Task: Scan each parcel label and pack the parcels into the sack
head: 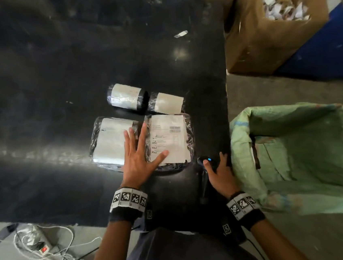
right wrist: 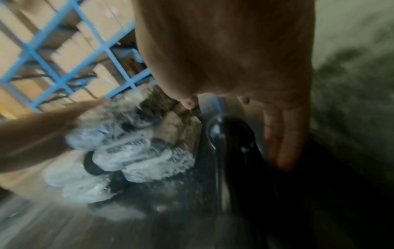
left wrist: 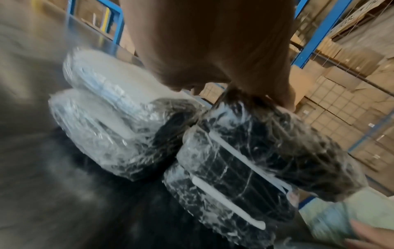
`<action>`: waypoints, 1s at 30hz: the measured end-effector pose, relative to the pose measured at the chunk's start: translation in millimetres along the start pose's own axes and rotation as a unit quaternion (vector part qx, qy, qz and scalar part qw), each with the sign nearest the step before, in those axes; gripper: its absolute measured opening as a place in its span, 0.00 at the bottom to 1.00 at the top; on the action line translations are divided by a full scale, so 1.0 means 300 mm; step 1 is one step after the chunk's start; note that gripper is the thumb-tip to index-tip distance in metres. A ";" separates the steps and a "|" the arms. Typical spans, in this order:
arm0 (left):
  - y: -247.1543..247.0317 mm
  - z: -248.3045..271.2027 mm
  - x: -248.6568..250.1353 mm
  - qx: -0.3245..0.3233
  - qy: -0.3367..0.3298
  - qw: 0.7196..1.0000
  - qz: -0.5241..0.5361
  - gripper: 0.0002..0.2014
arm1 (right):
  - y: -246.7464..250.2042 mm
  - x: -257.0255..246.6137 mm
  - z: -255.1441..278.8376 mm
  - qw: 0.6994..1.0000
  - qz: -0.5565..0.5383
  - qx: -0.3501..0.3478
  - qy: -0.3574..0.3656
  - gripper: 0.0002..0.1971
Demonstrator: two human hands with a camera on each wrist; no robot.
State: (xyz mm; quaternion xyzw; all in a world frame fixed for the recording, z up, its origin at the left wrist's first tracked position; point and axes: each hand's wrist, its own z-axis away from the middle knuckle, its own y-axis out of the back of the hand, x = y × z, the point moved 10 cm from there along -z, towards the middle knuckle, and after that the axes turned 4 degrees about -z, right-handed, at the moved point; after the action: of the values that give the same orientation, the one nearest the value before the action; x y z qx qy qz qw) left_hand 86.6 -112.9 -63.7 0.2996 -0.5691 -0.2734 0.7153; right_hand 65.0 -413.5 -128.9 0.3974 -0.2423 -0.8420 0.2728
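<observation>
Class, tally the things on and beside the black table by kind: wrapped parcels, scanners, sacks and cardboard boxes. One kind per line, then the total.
Flat parcels: 2
Rolled parcels: 2
Scanner: 1
Green sack: 1
Cardboard box: 1
Total: 7

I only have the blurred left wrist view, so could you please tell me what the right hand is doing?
Observer: The right hand holds the black scanner near the right edge of the table, thumb on top.
Operator: Thank you. How many parcels are on the table?
Observer: Four: two flat parcels nearer the person, two rolled parcels behind them.
Operator: And is the sack ready?
Observer: The green sack stands open just right of the table.
</observation>
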 end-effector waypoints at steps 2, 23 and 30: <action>-0.016 -0.013 -0.002 -0.007 -0.009 0.999 0.043 0.55 | -0.023 0.002 0.004 0.997 -0.073 0.010 -0.012 0.38; -0.019 -0.027 0.239 -0.034 -0.033 0.997 0.053 0.61 | -0.106 0.069 -0.017 0.946 -0.293 -0.047 -0.133 0.26; -0.037 -0.049 0.214 -0.032 0.007 0.995 0.092 0.58 | -0.043 0.032 -0.008 0.948 -0.295 -0.064 -0.102 0.24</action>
State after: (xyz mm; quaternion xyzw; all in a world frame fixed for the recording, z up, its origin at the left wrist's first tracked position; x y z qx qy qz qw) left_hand 113.3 -165.7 -32.8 0.2245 -0.5802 -0.2228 0.7505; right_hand 58.3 -410.9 -143.5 0.3449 -0.0866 -0.9346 0.0110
